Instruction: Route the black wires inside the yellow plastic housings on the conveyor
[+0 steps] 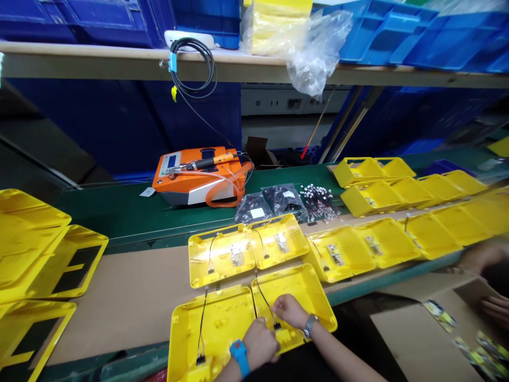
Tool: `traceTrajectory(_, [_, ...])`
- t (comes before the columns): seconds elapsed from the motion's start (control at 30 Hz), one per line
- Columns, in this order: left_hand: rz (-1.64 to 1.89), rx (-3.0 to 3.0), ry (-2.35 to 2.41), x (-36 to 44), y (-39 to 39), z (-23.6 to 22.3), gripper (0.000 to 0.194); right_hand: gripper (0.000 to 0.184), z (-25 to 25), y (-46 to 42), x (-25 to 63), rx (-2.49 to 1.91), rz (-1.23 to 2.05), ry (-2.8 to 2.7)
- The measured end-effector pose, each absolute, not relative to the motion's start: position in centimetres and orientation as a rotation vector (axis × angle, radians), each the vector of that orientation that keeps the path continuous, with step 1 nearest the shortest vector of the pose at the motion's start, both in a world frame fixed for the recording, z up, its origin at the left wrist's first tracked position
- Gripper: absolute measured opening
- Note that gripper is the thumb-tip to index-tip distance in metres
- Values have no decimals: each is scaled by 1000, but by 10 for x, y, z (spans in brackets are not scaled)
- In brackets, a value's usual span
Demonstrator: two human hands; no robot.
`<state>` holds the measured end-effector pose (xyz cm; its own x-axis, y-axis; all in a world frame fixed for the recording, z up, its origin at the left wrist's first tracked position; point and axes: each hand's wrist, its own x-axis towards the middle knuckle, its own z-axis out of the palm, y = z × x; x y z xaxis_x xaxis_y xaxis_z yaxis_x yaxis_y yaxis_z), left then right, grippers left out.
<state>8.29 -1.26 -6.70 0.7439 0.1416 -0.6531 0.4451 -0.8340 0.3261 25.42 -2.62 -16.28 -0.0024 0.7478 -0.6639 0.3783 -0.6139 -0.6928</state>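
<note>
Both my hands are inside the front right yellow plastic housing point(314, 286), which lies open side up. My left hand point(260, 339), with a blue band at its wrist, is closed at the housing's left edge; what its fingers hold is hidden. My right hand point(291, 310), wearing a metal watch, pinches beside the thin black cable point(262, 293), but I cannot make out what is in the pinch. That cable runs down to a small black connector point(277, 326) between my hands. Another housing point(214, 318), with its own cable and black connector point(201, 359), lies directly to the left.
Behind stand more yellow housings point(222, 254) with small boards inside. An orange machine point(199, 180) carries a pen-like tool. Bagged parts point(282, 199) and loose white-tipped wires point(316, 199) lie beside it. At right, another person's hand point(497, 310) is near a cardboard box point(417, 334).
</note>
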Motion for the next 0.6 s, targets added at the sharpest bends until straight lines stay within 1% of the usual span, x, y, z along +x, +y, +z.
traceTrajectory(0.13, [-834,2491,445,83,-14,-67,34,15,-166,-27,253,-1943,1701,-1098])
traceTrajectory(0.27, [-843,2492,461,82,-15,-69,34,16,-160,-24,253,-1948,1706,-1124])
traceTrajectory(0.37, [-862,2476,462,82,-15,-70,34,23,-151,-17,255,-2004,1711,-1314])
traceTrajectory(0.47, [-889,2470,459,83,-14,-71,33,20,-143,-9,261,-1975,1762,-1542])
traceTrajectory(0.53, [-892,2486,463,82,-15,-75,32,16,-142,-4,267,-1938,1803,-1612])
traceTrajectory(0.6, [-860,2521,463,81,-17,-82,30,15,-145,-3,271,-1922,1812,-1640])
